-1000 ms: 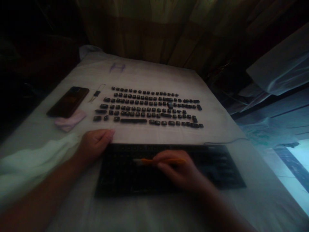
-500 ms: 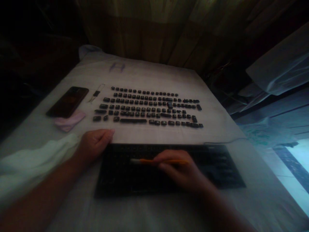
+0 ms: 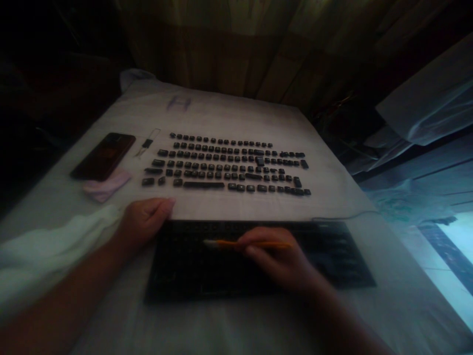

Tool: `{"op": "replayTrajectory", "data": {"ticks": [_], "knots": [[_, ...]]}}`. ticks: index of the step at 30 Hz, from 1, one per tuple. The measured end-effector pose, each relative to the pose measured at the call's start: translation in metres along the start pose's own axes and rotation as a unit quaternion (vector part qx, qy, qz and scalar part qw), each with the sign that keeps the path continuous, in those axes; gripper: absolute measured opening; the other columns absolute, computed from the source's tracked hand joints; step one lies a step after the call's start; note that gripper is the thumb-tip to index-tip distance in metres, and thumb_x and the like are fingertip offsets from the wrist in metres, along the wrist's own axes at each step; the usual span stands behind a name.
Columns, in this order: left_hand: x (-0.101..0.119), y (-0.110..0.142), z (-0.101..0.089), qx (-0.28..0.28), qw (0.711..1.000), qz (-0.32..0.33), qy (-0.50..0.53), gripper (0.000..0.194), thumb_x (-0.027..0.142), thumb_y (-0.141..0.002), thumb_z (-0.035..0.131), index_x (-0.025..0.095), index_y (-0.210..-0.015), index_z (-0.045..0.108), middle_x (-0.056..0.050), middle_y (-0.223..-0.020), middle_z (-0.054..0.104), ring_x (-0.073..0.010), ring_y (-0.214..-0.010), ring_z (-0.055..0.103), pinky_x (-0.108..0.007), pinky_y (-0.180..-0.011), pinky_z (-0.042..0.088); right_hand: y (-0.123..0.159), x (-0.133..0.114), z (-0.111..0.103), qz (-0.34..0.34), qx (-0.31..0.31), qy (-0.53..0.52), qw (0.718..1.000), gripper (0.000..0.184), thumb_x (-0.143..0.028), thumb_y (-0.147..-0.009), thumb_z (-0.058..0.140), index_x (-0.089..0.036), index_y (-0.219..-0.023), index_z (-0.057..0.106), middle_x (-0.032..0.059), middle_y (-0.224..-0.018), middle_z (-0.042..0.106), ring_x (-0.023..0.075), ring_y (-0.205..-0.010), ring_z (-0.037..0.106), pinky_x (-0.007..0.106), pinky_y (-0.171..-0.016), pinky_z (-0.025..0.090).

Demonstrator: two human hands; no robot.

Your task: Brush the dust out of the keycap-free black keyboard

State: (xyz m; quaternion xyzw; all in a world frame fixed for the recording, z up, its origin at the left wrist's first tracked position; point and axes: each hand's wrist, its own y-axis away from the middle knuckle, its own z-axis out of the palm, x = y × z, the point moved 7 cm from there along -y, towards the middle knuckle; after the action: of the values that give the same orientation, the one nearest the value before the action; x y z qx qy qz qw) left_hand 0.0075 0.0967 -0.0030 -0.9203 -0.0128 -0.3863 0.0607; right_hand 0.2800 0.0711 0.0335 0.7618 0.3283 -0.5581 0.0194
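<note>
A black keyboard base (image 3: 236, 281), its keycaps off over the main area, lies on the white cloth in front of me. My right hand (image 3: 275, 254) is closed around the orange handle of a small paintbrush (image 3: 225, 243). The brush lies nearly level, its pale bristles pointing left over the upper left part of the keyboard. My left hand (image 3: 146, 219) rests at the keyboard's back left corner, fingers curled in and thumb along them, with nothing visible in it. Beyond the keyboard, loose black keycaps (image 3: 204, 185) lie in several rows.
A dark phone (image 3: 104, 157) lies at the left, partly over a pink cloth (image 3: 106, 186). Beside it is a wire keycap puller (image 3: 148, 143). A white cloth (image 3: 55, 241) is bunched near my left forearm. The keyboard cable (image 3: 351, 217) runs off right across the covered table (image 3: 236, 111).
The brush and my right hand have shifted slightly to the right over the keyboard. My left hand, the keyboard and the keycap rows stay where they were.
</note>
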Motion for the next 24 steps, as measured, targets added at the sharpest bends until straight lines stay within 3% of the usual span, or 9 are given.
{"op": "replayTrajectory", "data": {"ticks": [24], "knots": [[-0.0024, -0.0004, 0.0012, -0.006, 1.000, -0.007, -0.009, 0.044, 0.047, -0.087, 0.045, 0.022, -0.051, 0.048, 0.002, -0.048, 0.047, -0.0130, -0.048, 0.046, -0.027, -0.052, 0.039, -0.0025, -0.0051, 0.0034, -0.023, -0.023, 0.056, 0.998, 0.013, -0.015, -0.095, 0.061, -0.020, -0.097, 0.073, 0.0029, -0.084, 0.080, 0.0145, -0.073, 0.077, 0.022, -0.069, 0.061]]}}
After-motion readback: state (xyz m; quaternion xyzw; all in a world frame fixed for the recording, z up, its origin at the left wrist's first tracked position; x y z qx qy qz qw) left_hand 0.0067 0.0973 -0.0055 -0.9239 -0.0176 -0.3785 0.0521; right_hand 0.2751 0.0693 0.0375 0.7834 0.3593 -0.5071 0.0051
